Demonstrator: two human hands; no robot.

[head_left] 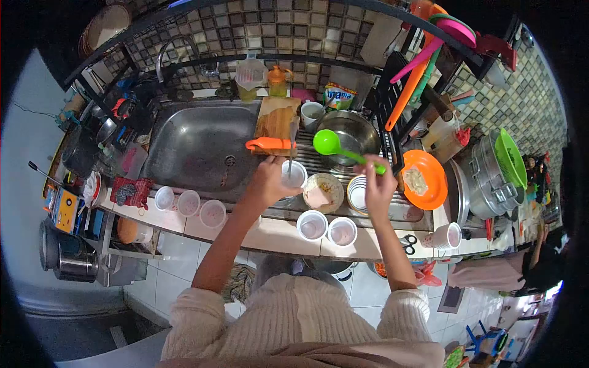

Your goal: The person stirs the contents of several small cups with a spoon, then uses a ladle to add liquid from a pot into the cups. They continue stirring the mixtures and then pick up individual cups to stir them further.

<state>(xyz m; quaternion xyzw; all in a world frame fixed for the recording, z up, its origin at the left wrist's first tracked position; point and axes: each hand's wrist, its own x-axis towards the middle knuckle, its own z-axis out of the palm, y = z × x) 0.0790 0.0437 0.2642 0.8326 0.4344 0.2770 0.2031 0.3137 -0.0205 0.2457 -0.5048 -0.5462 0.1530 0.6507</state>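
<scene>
My left hand (267,183) is closed around the side of a white plastic cup (294,174). A thin metal utensil (291,144) stands upright at that cup. My right hand (380,189) grips the handle of a bright green ladle (327,142), whose bowl hangs over the near left rim of a steel pot (356,126). Between my hands sits a bowl (334,183) with pale pink contents, and beside it a stack of white cups (357,194). Two more filled cups, a left one (312,226) and a right one (342,232), stand on the counter's front edge.
Left lies a steel sink (202,144), with several cups (213,214) along its front edge. A wooden board (275,116) and an orange handle (268,144) lie behind my left hand. Rightward are an orange plate (424,181), scissors (408,244) and a tipped cup stack (445,236). Another person (509,267) is at far right.
</scene>
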